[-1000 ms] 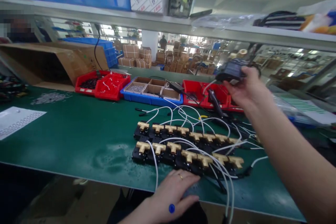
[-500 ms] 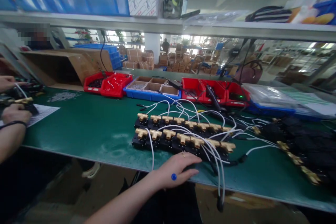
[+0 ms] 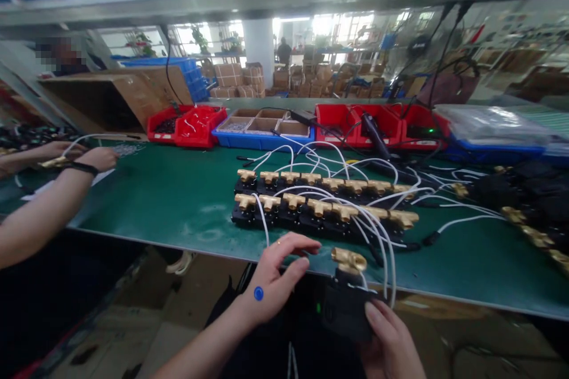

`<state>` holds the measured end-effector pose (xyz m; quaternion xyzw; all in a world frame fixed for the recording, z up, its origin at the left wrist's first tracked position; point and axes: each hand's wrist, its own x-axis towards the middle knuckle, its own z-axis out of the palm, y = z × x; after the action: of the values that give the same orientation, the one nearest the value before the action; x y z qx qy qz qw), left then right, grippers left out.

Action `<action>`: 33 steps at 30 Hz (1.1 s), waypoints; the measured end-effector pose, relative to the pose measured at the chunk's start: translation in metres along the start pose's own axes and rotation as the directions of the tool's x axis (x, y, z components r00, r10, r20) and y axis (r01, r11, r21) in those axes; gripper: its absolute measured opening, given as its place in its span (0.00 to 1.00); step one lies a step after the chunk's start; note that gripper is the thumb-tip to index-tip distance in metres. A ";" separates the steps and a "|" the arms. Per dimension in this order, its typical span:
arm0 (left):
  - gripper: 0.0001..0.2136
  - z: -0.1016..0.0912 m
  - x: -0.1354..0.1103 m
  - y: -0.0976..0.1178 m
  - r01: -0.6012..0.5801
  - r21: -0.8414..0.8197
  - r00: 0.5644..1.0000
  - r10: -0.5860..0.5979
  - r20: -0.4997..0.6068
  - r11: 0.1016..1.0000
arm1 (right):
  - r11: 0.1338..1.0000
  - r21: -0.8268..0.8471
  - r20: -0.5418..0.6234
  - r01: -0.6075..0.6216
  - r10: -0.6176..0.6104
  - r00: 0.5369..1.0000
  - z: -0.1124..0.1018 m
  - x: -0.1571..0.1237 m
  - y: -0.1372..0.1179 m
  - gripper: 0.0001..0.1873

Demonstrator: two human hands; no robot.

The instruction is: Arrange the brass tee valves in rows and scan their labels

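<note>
One black valve (image 3: pixel 344 305) w/ brass tee (image 3: pixel 349 259), below tabletop (image 3: pixel 178 201) front edge: right hand (image 3: pixel 393 346) fingers clasp it; left hand (image 3: pixel 273 278) half-open, empty, just beside.

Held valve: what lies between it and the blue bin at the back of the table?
Head view: between the held valve and the blue bin stand two rows of brass-topped valves, then loose white cables.

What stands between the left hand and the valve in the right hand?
Nothing visible. The left hand and the valve in the right hand have an open gap between them; white cables hang on the valve's far side.
</note>
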<state>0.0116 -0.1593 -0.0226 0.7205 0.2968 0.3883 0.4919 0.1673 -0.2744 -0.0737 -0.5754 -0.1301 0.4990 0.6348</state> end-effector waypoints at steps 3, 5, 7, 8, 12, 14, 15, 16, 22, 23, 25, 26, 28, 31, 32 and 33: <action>0.24 -0.002 -0.019 0.000 -0.027 0.046 0.997 0.023 0.074 0.999 | 0.988 0.111 0.113 -0.108 0.096 0.989 0.018 0.009 0.002 0.27; 0.29 0.004 -0.026 -0.003 0.011 0.071 0.998 -0.015 0.057 0.997 | 0.985 0.133 0.173 -0.106 0.082 0.982 0.027 0.011 -0.002 0.28; 0.26 0.010 -0.029 -0.007 0.087 0.044 0.996 -0.087 -0.018 0.995 | 0.981 0.168 0.176 -0.093 0.063 0.982 0.035 0.010 -0.006 0.28; 0.23 0.014 -0.028 -0.009 0.127 0.004 0.990 -0.126 -0.062 0.992 | 0.980 0.183 0.162 -0.081 0.051 0.986 0.037 0.010 -0.007 0.29; 0.18 0.019 -0.020 -0.011 0.247 -0.286 0.955 -0.282 -0.091 0.926 | 0.990 0.126 0.195 -0.062 0.037 0.980 0.036 0.011 -0.012 0.32; 0.17 0.017 -0.015 -0.009 0.299 -0.395 0.934 -0.351 -0.064 0.869 | 0.998 0.036 0.224 -0.053 0.044 0.974 0.029 0.014 -0.013 0.33; 0.17 0.017 -0.012 -0.008 0.321 -0.421 0.923 -0.380 -0.061 0.848 | 1.000 -0.014 0.204 -0.028 0.030 0.978 0.026 0.016 -0.013 0.34; 0.17 0.016 -0.010 -0.006 0.340 -0.433 0.912 -0.405 -0.064 0.835 | 0.998 -0.065 0.160 0.019 -0.009 0.987 0.022 0.018 -0.014 0.34; 0.17 0.021 -0.004 -0.004 0.402 -0.463 0.866 -0.492 -0.088 0.790 | 0.877 -0.260 0.107 0.404 -0.389 0.915 0.014 0.021 -0.017 0.31; 0.17 0.022 -0.003 -0.005 0.405 -0.463 0.863 -0.496 -0.089 0.789 | 0.857 -0.275 0.158 0.436 -0.407 0.900 0.015 0.021 -0.017 0.32; 0.18 0.024 -0.003 -0.005 0.409 -0.451 0.864 -0.496 -0.090 0.793 | 0.829 -0.295 0.231 0.475 -0.421 0.877 0.017 0.022 -0.016 0.32; 0.18 0.025 -0.002 -0.004 0.408 -0.443 0.865 -0.493 -0.090 0.798 | 0.821 -0.301 0.255 0.484 -0.420 0.871 0.017 0.023 -0.015 0.31; 0.17 0.024 -0.002 -0.004 0.409 -0.422 0.868 -0.487 -0.092 0.809 | 0.816 -0.307 0.278 0.490 -0.416 0.866 0.018 0.024 -0.012 0.29; 0.16 0.022 0.000 -0.004 0.416 -0.359 0.871 -0.480 -0.106 0.835 | 0.811 -0.319 0.281 0.491 -0.414 0.866 0.017 0.025 -0.004 0.28; 0.15 0.021 0.001 -0.004 0.411 -0.335 0.873 -0.472 -0.124 0.848 | 0.810 -0.323 0.272 0.489 -0.416 0.868 0.017 0.024 -0.002 0.28; 0.15 0.020 0.002 -0.004 0.399 -0.312 0.877 -0.459 -0.146 0.862 | 0.810 -0.329 0.264 0.485 -0.415 0.871 0.018 0.023 0.001 0.29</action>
<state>0.0294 -0.1663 -0.0307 0.5149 0.4455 0.3810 0.6255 0.1643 -0.2458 -0.0784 -0.5936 -0.4149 0.3482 0.5952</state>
